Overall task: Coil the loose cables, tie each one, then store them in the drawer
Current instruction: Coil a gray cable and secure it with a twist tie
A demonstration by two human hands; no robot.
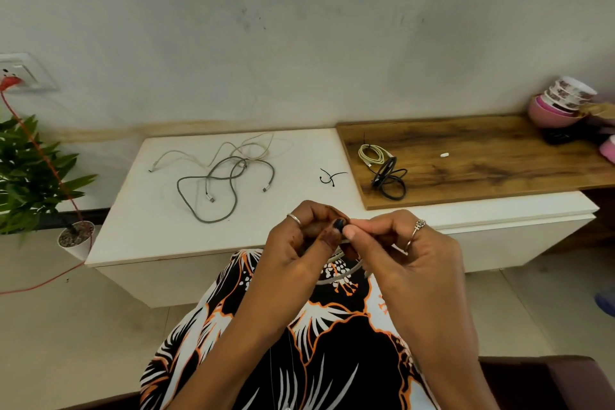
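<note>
Plain pale wall behind, low white bench [139, 236] below it, with a wooden board [499, 160] laid over its right part. On the white surface, far left: a loose grey cable [206, 200] tangled with a loose white cable [233, 150]. Near the middle: two black ties [331, 176], crossed. On the board's left end: a coiled white cable [372, 153] already tied, touching a coiled black cable [389, 180] just nearer. Stacked bowls [562, 103] at the far right, a potted plant [30, 176] at the left. Close in, over a patterned lap: left hand [299, 240] and right hand [399, 243] meeting fingertip to fingertip, fingers of both curled and pinching a pale cable [342, 276] whose loop hangs beneath them.
</note>
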